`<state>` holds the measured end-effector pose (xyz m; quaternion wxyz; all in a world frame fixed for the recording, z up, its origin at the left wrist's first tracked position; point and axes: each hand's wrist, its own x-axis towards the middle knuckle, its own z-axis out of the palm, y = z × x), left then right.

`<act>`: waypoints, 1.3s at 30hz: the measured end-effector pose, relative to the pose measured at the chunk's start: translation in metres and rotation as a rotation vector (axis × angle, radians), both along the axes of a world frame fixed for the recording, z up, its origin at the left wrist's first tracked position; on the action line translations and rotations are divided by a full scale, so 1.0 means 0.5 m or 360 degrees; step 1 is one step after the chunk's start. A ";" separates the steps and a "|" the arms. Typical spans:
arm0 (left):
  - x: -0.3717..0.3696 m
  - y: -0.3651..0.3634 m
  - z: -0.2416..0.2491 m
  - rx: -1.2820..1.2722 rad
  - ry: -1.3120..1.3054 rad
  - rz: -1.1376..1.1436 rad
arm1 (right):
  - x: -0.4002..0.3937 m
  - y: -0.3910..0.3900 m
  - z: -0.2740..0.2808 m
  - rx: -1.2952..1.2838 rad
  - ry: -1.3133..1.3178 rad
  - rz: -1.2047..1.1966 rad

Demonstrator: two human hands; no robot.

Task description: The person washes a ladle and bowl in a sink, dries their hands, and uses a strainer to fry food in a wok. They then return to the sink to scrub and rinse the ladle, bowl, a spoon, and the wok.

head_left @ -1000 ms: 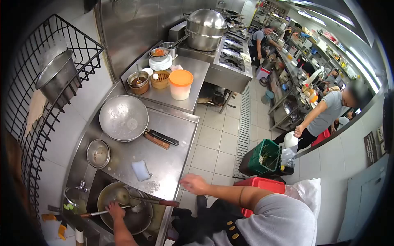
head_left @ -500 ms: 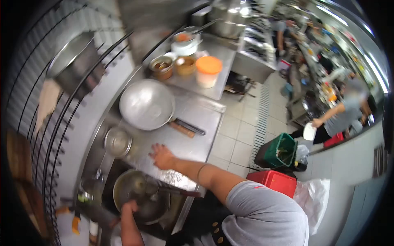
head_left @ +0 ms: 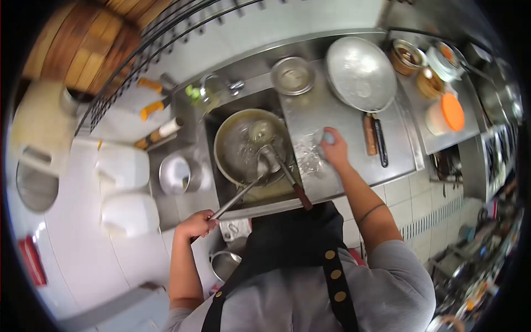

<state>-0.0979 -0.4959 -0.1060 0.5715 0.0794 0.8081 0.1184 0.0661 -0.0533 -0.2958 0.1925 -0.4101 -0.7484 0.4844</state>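
My left hand point(head_left: 199, 224) is closed around the long metal handle of a ladle point(head_left: 243, 191). That handle slopes up into a large round pan point(head_left: 221, 130) of cloudy water, set in the sink. Inside the pan a round metal bowl-shaped piece point(head_left: 261, 131) lies in the water, and a utensil with a brown wooden handle point(head_left: 301, 195) leans over the front rim. My right hand point(head_left: 336, 148) is over the wet steel counter right of the sink, fingers curled. A small greyish patch shows at its fingertips, too blurred to name.
Behind the right hand stand a wok point(head_left: 362, 74) with its handle toward me and a small metal bowl point(head_left: 293, 76). A tap point(head_left: 237, 87) is at the sink's back. Left are a metal bowl point(head_left: 175, 174) and white containers point(head_left: 130, 216). An orange-lidded tub point(head_left: 445, 114) is far right.
My view has swung left toward the sink. My left hand has moved from the pan to the ladle's handle, left of the sink front. My right hand, spread on the counter before, now has curled fingers.
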 end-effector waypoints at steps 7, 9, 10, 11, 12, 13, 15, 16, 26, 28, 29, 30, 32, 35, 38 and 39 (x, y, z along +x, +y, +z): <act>0.184 0.010 0.083 0.0567 -0.0246 0.0888 | 0.022 -0.127 0.142 -0.2198 0.0998 -0.0266; 0.232 0.099 0.082 0.0586 -0.0030 0.0868 | 0.000 -0.245 0.145 -0.2377 0.0845 0.0033; 0.246 0.132 0.063 0.0599 0.0117 0.0810 | -0.010 -0.315 0.171 -0.2320 0.0837 0.0181; 0.251 0.114 -0.063 0.0964 0.1100 -0.0076 | -0.022 -0.375 0.189 -0.2260 0.0826 0.0328; 0.257 0.161 -0.057 0.0755 0.1186 -0.0130 | -0.050 -0.431 0.198 -0.2077 0.0778 0.0202; 0.267 0.200 -0.047 0.0542 0.1257 -0.0178 | -0.065 -0.463 0.192 -0.1897 0.0723 0.0069; 0.289 0.198 -0.043 0.0467 0.1218 -0.0175 | -0.142 -0.398 0.144 -0.1924 0.0806 0.0023; 0.291 0.198 -0.044 0.0383 0.1188 -0.0174 | -0.176 -0.353 0.163 -0.1977 0.0777 0.0061; 0.302 0.069 -0.060 0.0540 0.1470 -0.0307 | -0.223 -0.337 0.128 -0.1898 0.0878 -0.0203; 0.293 0.061 -0.060 0.0558 0.1505 -0.0309 | -0.195 -0.407 0.149 -0.1932 0.0877 -0.0157; 0.288 0.062 -0.064 0.0570 0.1527 -0.0276 | -0.171 -0.455 0.164 -0.1963 0.0839 -0.0093; 0.282 0.062 -0.067 0.0582 0.1549 -0.0277 | -0.139 -0.502 0.181 -0.2014 0.0805 0.0112; 0.257 0.069 -0.070 0.0770 0.1555 -0.0204 | -0.112 -0.525 0.213 -0.2027 0.0672 0.0183; 0.223 0.022 -0.097 0.1036 0.1326 -0.0129 | -0.104 -0.522 0.230 -0.1581 0.0811 0.0298; 0.184 0.030 -0.079 0.1119 0.1033 0.0048 | -0.025 -0.460 0.282 -0.0972 0.0392 0.1055; 0.179 0.043 -0.075 0.1226 0.0723 0.0393 | 0.008 -0.439 0.309 -0.0961 0.0412 0.1036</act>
